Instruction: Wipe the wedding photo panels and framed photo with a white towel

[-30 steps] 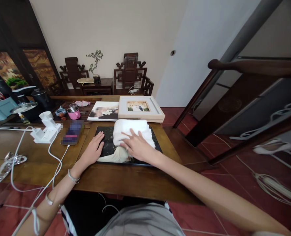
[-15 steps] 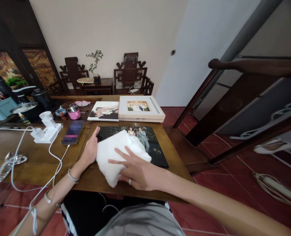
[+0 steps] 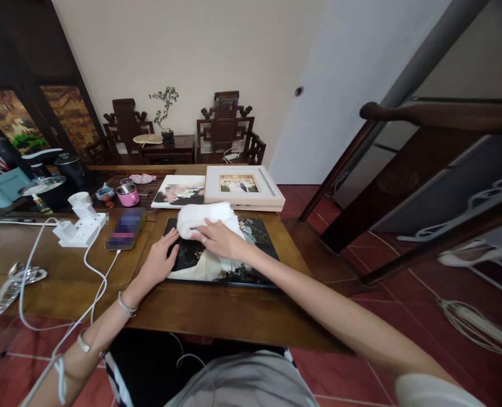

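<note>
A dark wedding photo panel (image 3: 251, 270) lies flat on the wooden table (image 3: 200, 311) in front of me. My right hand (image 3: 221, 239) holds a bunched white cloth (image 3: 202, 216) against the panel's far part, its fingers bent over the near side of the fabric. The cloth and that hand cover some of the picture, while the pale dress shows below them. At the panel's left edge rests my left hand (image 3: 160, 260), fingers stretched out, holding nothing.
Behind the panel are a white-framed photo (image 3: 272, 195) and another print (image 3: 178, 198). To the left lie a phone (image 3: 125, 229), a white power strip (image 3: 81, 229) with cables and a clear hair clip (image 3: 17, 285). A pink cup (image 3: 128, 195) stands farther back. A wooden chair (image 3: 382, 186) is at right.
My right hand has moved the cloth away from me toward the panel's far edge, uncovering the lower part of the picture. My left hand has turned slightly inward onto the panel's left edge.
</note>
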A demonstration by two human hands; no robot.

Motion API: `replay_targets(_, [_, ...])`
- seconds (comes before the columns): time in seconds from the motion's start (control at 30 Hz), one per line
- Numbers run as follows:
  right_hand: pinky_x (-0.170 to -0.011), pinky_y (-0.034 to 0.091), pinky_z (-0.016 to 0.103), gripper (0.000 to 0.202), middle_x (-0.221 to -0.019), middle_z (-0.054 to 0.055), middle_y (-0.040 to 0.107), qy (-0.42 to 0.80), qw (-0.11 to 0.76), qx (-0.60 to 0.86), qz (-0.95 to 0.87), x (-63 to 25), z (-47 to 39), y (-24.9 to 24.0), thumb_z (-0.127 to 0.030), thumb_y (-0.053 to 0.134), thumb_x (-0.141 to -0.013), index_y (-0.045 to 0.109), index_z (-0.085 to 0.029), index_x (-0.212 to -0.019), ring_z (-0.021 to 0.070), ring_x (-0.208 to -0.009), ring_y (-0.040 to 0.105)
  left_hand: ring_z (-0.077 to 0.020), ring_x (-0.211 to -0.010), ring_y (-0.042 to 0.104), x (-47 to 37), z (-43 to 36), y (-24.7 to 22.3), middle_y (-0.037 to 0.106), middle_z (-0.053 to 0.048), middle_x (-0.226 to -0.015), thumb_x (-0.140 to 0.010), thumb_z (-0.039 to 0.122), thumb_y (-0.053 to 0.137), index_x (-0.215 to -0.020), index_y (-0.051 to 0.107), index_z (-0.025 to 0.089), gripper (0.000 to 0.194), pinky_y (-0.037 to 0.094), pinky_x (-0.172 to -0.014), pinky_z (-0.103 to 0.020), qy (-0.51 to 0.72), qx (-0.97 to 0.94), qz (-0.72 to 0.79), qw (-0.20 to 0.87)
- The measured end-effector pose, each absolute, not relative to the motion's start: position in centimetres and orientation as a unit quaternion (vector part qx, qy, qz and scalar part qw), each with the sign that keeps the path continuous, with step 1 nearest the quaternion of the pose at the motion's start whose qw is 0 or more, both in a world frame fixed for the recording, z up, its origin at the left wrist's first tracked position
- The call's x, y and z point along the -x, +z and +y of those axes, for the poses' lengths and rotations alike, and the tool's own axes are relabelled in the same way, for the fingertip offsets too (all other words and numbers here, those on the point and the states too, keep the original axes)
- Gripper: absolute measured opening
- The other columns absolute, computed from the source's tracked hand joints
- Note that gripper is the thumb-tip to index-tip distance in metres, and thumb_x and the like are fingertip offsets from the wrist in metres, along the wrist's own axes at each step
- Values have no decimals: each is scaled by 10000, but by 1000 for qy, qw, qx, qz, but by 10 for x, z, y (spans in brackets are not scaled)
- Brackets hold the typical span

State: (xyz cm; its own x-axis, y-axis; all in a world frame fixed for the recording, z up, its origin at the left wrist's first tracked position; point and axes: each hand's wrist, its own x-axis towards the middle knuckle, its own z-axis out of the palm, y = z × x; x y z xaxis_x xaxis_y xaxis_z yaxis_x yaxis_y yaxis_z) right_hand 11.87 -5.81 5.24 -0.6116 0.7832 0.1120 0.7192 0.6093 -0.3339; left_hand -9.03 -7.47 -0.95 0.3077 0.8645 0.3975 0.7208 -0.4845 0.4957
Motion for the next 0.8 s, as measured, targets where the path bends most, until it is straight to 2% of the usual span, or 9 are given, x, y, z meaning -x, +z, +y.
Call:
replay_targets(0.07, [-927,372,454,372,-1057,100,678,130,133,423,-887,-96,-46,55,-307,286,-1001,638,-189,-1034,283,-1093,520,-266,-1259,517,90,-74,-9,589,-119,-1315,-910,294,414,-1223,605,154,393,386,-1084,-473,321,-799,496,108])
replay_targets(0.23, [-926,361,483,371,-1113,89,669,126,141,432,-882,-70,-36,55,-284,280,-990,639,-215,-1055,290,-1101,513,-274,-1199,564,90,-73,-10,622,-142,-1260,-904,289,418,-1185,627,134,383,416,-1055,-473,324,-798,499,99])
replay_targets(0.33, [-952,353,480,368,-1093,98,674,125,138,433,-882,-88,-41,53,-293,289,-993,640,-202,-1058,286,-1133,507,-257,-1232,541,91,-74,-11,598,-115,-1304,-904,289,421,-1202,617,166,377,399,-1075,-469,332,-796,495,104])
replay_targets(0.47, [-1011,310,518,396,-1080,125,675,123,131,453,-873,-140,-50,47,-298,272,-1005,639,-168,-1071,307,-1251,442,-253,-1299,476,91,-74,-12,553,-115,-1359,-907,321,425,-1209,607,156,390,345,-1118,-474,339,-792,495,119])
replay_targets(0.63, [-1078,239,569,425,-1207,155,627,88,105,477,-868,-206,-68,38,-328,269,-1008,645,-140,-1071,320,-1390,271,-249,-1307,468,91,-74,-13,543,-141,-1363,-915,329,420,-1206,599,132,394,340,-1122,-466,338,-790,498,117])
replay_targets(0.8, [-1117,201,598,412,-1428,117,470,67,119,460,-877,-220,-132,32,-342,318,-993,693,-174,-973,331,-1413,212,-243,-1306,470,91,-75,-13,547,-131,-1362,-919,326,417,-1214,590,148,385,345,-1117,-473,336,-790,501,107])
